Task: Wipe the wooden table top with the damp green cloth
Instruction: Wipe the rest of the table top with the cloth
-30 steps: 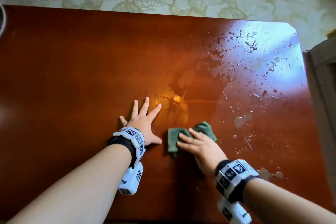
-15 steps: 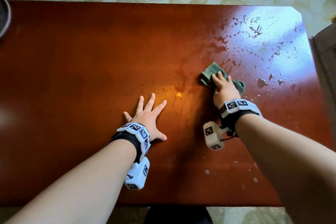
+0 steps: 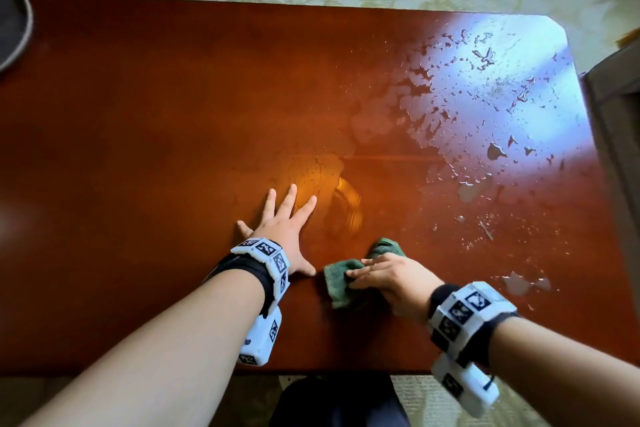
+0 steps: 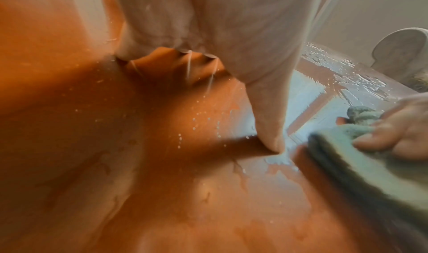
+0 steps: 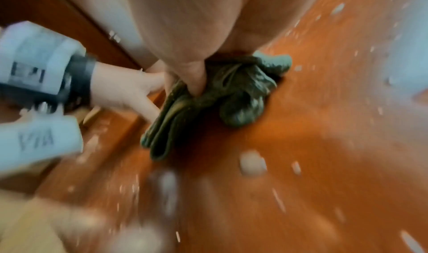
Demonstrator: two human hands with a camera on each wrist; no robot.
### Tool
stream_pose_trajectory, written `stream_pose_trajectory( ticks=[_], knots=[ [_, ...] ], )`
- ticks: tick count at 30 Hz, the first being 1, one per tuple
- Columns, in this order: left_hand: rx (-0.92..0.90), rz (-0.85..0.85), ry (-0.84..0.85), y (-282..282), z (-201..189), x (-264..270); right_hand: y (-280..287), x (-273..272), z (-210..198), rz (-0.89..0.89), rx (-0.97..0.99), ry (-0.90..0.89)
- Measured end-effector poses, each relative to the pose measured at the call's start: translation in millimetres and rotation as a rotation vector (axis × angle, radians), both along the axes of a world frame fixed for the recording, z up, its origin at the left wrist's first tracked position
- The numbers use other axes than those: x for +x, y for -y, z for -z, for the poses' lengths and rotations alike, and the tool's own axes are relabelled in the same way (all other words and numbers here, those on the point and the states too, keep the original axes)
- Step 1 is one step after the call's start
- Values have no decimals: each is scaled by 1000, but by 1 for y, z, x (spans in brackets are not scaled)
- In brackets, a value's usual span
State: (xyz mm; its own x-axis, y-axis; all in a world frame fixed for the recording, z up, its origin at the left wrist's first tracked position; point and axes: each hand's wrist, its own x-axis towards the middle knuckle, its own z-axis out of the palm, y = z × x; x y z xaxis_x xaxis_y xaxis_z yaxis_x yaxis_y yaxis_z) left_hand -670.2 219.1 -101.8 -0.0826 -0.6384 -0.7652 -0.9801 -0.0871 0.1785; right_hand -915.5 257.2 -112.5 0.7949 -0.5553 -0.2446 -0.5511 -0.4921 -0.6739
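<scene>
The bunched cloth (image 3: 339, 284) lies on the table (image 3: 138, 149) near its front edge, gripped under the fingers and thumb of the right hand (image 3: 394, 282), just beside the left hand (image 3: 285, 236), which is spread flat.

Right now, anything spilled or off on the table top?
Yes: water droplets bead and pool across the far right of the wooden table top, with a puddle near the right edge. The green cloth is bunched under the right hand near the front edge, away from most of it.
</scene>
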Motion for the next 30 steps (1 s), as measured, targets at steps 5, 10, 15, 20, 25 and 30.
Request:
stream_pose_trajectory(
  ticks=[5,10,15,20,25,30],
  knots=[
    [-6,-18,-12,0,-1,-2,66,-14,-28,469,61,-16],
    [-11,-22,-12,0,1,-1,144,-16,-24,1051,-84,-7],
    [6,-22,-11,-1,0,-1,166,10,6,1036,34,-186],
    [-2,-156,6,-7,-1,-3,122,58,3,539,-97,-307],
    [-2,-268,19,-33,2,-1,49,45,7,218,-176,-100],
    [44,-134,35,-44,-3,9,21,2,5,-76,-110,-44]
  ],
)
